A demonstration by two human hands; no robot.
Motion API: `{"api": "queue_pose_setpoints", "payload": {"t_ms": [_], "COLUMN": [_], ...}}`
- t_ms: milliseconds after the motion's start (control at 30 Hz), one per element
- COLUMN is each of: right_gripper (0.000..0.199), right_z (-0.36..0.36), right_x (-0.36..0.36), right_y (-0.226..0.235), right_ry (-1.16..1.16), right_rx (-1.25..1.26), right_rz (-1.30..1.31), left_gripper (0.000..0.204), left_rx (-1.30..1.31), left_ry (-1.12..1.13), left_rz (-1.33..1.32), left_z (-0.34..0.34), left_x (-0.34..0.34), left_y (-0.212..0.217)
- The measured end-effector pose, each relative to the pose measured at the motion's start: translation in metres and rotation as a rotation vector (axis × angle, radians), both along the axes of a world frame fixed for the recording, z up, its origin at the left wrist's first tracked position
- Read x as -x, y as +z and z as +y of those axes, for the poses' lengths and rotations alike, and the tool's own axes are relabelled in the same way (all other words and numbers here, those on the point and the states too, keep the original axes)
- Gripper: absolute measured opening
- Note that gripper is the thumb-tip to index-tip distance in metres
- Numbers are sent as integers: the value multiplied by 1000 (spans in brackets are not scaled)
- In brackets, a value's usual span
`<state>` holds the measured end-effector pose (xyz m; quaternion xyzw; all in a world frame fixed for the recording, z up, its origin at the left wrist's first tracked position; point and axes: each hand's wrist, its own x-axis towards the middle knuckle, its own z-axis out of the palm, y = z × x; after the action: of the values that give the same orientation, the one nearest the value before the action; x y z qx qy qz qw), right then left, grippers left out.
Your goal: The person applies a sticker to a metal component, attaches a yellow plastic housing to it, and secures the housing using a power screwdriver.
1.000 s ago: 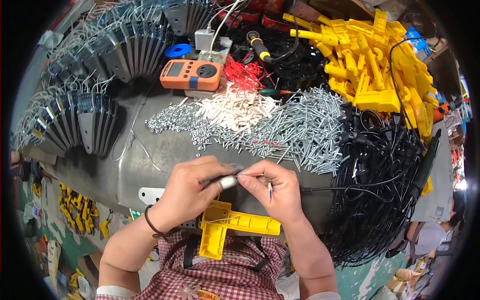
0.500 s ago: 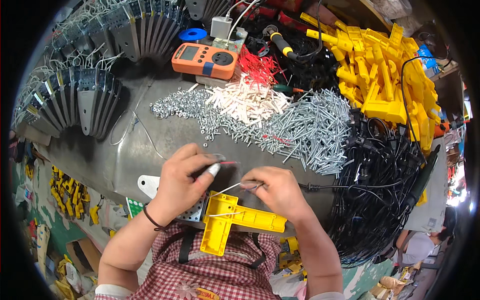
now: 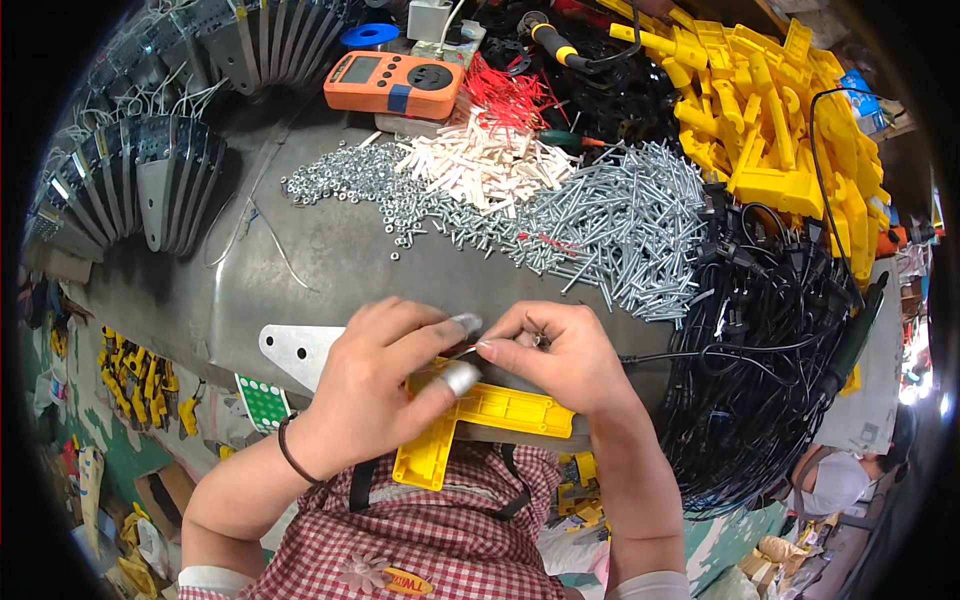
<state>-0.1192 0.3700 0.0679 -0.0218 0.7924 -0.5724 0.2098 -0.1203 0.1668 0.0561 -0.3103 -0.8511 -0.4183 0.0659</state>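
Both hands meet over the yellow bracket (image 3: 480, 425) at the counter (image 3: 330, 260) edge: left hand (image 3: 385, 375) and right hand (image 3: 550, 355) pinch a thin wire (image 3: 468, 348) between fingertips. A slip could drop it among the screws (image 3: 620, 220) beyond.

An orange handheld meter (image 3: 392, 83) lies near the far edge of the table (image 3: 300, 260), flat, with a small greyish rectangular screen (image 3: 362, 69) at its left end and a dark round socket at its right. Below the table's near left corner hangs a small white label with green dots (image 3: 262, 402), tilted; its print is too small to tell
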Motion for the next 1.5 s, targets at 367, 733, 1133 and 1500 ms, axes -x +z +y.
{"api": "queue_pose_setpoints", "payload": {"t_ms": [367, 733, 1133, 1500], "right_gripper": [46, 13, 13, 22], "right_z": [6, -2, 1, -8], "right_x": [-14, -9, -9, -8], "right_y": [7, -5, -11, -5], "right_ry": [43, 52, -74, -29], "right_rx": [-208, -152, -157, -143], "right_rz": [700, 847, 409, 492], "left_gripper": [17, 24, 19, 17], "left_rx": [-226, 51, -332, -274], "left_ry": [-36, -81, 148, 81], "left_rz": [-629, 120, -570, -574], "left_z": [1, 7, 6, 3], "left_x": [12, 10, 12, 17], "left_y": [16, 12, 5, 7]}}
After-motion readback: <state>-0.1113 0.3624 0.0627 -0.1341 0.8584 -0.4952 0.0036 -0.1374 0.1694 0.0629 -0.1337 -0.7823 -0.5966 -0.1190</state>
